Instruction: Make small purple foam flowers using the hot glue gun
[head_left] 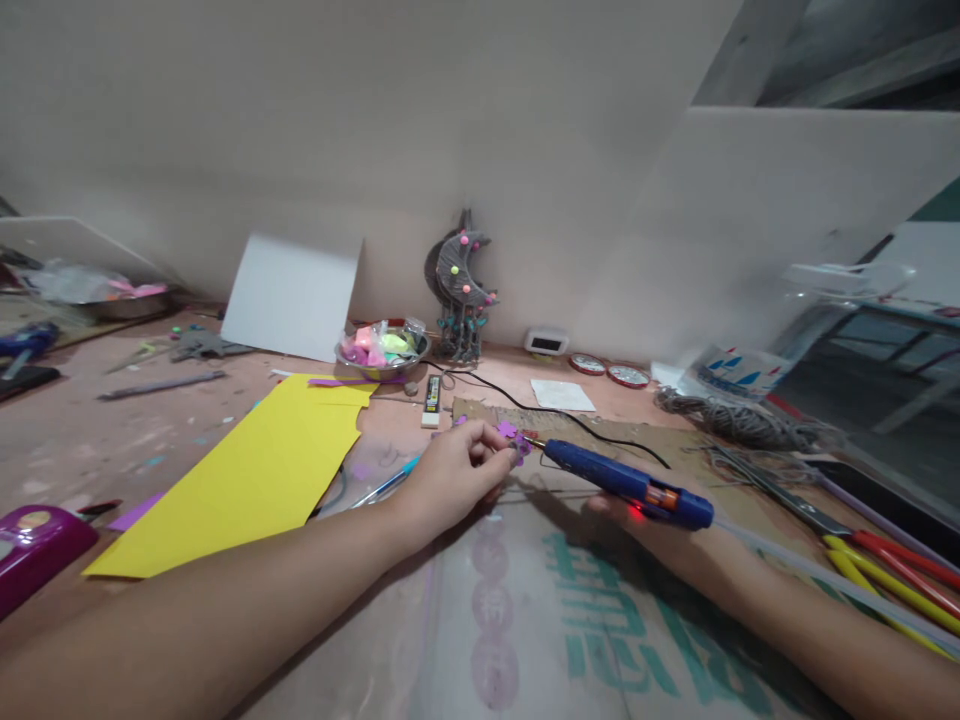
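My left hand (461, 465) pinches a small purple paper flower (521, 448) between thumb and fingertips, low over the middle of the table. Another purple flower shape (507, 429) shows just behind it. In my right hand (637, 520) is a blue hot glue gun (622, 480), its metal nozzle pointing left and close to the flower; I cannot tell whether they touch. A red light glows on the gun, and a clear glue stick (780, 550) runs out of its back end. Part of the left fingers' grip is hidden.
Yellow paper (262, 470) and a pen (386, 482) lie left. Behind stand a bowl (382, 370) of bright clay packets and a grey yarn-wrapped moon ornament (461, 280). A black cable (517, 398) crosses the back. Scissors (862, 545) and grey yarn (735, 418) lie right, a purple object (41, 550) far left.
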